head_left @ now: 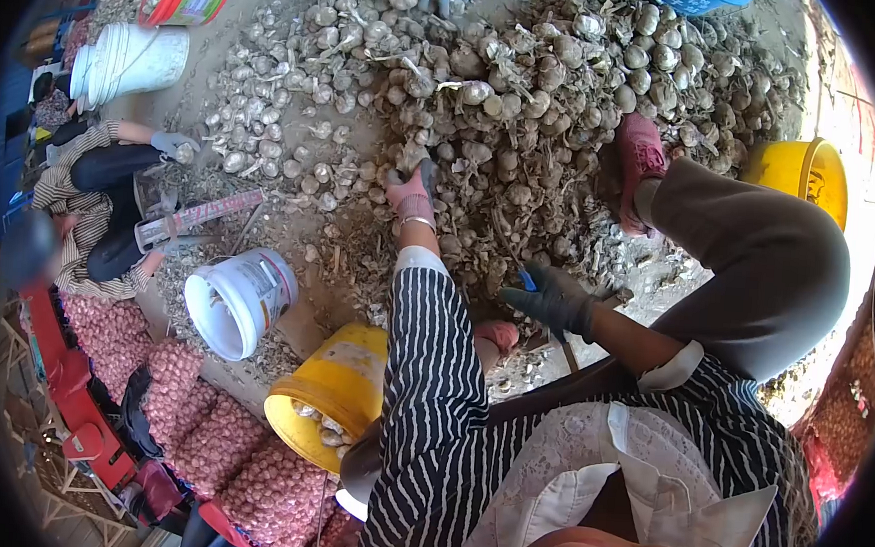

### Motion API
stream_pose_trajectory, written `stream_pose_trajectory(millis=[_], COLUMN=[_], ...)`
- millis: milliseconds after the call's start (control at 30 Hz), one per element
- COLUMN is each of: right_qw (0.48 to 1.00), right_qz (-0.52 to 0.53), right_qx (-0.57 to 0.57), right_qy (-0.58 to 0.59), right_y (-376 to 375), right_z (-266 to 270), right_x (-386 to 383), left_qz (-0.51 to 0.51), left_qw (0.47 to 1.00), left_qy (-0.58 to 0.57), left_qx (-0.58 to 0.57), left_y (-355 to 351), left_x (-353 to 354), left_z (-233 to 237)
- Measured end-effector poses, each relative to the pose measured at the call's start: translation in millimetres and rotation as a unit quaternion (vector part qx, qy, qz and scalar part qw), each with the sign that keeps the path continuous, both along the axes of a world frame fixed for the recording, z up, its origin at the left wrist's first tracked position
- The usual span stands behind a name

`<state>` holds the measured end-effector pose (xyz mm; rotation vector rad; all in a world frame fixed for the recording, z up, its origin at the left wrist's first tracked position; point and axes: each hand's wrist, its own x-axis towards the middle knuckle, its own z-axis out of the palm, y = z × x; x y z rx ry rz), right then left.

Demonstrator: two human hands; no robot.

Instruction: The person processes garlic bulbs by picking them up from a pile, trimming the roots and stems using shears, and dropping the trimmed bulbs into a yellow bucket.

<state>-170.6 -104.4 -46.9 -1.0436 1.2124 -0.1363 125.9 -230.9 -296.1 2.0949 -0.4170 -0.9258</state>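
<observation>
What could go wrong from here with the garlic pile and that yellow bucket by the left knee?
The right hand grips a blue item; if sharp, it might nick the pink shoe below.
The left knee could knock the yellow bucket, spilling its garlic.
Loose bulbs around the pile might roll underfoot.

On my feed, the pink-gloved left hand [412, 196] reached to the garlic heap [508, 107], while the dark-gloved right hand [553, 300] held a blue-handled tool [527, 280]. A tilted yellow bucket [335, 388] with bulbs inside lay beside the striped left sleeve [433, 343].
</observation>
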Motion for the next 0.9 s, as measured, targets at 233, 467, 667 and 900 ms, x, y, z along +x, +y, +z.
stream_pose_trajectory(millis=[233,467,667,900], right_qw=[0.959,0.915,0.934,0.920], right_qz=[0.128,0.209,0.204,0.213], right_qx=[-0.204,-0.287,-0.270,-0.319], right_qy=[0.151,0.190,0.119,0.076], right_y=[-29,-19,-3,16], right_z=[31,39,64,67], right_x=[-14,-16,-12,-20], left_qz=[0.015,-0.180,0.045,-0.001], left_qw=[0.878,0.962,0.865,0.714], left_qy=[0.401,0.095,0.436,0.647], left_qx=[-0.260,-0.183,-0.243,-0.267], left_y=[109,168,189,205], left_x=[-79,-117,-139,-142], left_z=[174,228,286,317])
